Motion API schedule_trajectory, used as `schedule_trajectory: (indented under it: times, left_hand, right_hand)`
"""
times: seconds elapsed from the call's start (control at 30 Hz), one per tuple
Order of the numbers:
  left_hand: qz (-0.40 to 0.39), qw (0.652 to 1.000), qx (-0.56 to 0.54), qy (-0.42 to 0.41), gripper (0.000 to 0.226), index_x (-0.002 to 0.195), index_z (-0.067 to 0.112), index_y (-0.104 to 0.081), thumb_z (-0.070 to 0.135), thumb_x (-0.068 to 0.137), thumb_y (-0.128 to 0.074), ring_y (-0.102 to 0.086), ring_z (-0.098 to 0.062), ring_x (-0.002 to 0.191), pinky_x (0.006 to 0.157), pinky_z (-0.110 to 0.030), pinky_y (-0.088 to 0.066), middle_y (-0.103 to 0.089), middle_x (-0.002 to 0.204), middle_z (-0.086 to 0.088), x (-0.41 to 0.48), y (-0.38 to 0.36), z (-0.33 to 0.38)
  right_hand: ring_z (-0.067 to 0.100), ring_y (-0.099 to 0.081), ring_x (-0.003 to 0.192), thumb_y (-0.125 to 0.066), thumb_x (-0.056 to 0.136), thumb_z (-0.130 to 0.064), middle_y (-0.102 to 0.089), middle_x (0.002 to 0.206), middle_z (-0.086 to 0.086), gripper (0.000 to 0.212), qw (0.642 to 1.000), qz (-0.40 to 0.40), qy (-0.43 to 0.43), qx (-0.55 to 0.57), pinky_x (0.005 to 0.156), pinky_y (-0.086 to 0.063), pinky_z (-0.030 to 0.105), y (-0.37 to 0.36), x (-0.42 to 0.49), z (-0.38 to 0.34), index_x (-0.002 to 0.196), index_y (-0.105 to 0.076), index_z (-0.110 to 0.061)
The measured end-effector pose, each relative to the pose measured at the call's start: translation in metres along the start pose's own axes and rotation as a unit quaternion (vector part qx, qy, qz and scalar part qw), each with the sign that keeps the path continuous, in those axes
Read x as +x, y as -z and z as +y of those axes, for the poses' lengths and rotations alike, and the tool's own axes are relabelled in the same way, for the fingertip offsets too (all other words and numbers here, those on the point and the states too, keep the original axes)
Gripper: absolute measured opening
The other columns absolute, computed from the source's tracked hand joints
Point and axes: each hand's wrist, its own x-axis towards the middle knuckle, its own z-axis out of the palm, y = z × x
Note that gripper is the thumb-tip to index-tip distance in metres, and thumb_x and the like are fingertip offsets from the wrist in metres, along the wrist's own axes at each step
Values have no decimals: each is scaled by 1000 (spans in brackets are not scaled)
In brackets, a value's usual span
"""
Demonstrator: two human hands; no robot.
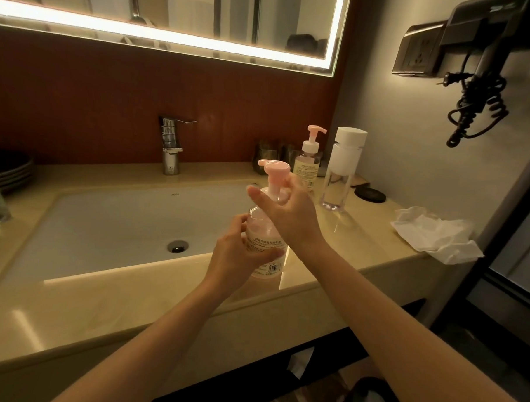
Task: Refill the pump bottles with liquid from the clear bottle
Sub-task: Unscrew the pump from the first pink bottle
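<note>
Pump bottle [266, 243] with the pink head stands upright on the tabletop [362, 235], at the front corner of the sink [105, 224]. My left grip [240, 254] is wrapped round its labelled body, and my right grip [290, 214] curls round the collar just under the pump head [274, 167], thumb stuck out to the side. I judge this is the step of unscrewing the pump, with the top not yet off.

The bottle sits close to the basin's edge, so a hard twist could tip it into the sink. Its body looks smooth and glossy, and if the lower grip slips, the whole bottle turns instead of the collar. Lifting the pump out fast could drip liquid from its tube onto the tabletop.

The clear bottle [341, 173] with the white cap waits well apart, behind and to the right, beside the second pump bottle [307, 166]. A careless elbow could knock either over.

My right palm covers the collar, so I cannot tell whether the thread has loosened. The liquid level in the near bottle is hard to read in this dim, warm light. The clear bottle seems nearly empty, but I cannot be sure.
</note>
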Motion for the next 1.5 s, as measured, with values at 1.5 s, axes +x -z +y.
schedule_trajectory:
  times: [1.5]
  left_hand:
    - [-5,1000,8,8,69,121,21,-43,25,64,-81,-63,-11,88,69,-21,-52,-58,104,9,-1,1,3]
  right_hand:
    - [19,-53,107,-70,74,-46,-53,120,6,61,996,52,18,-70,87,-49,29,-2,-3,7,119,-49,-12]
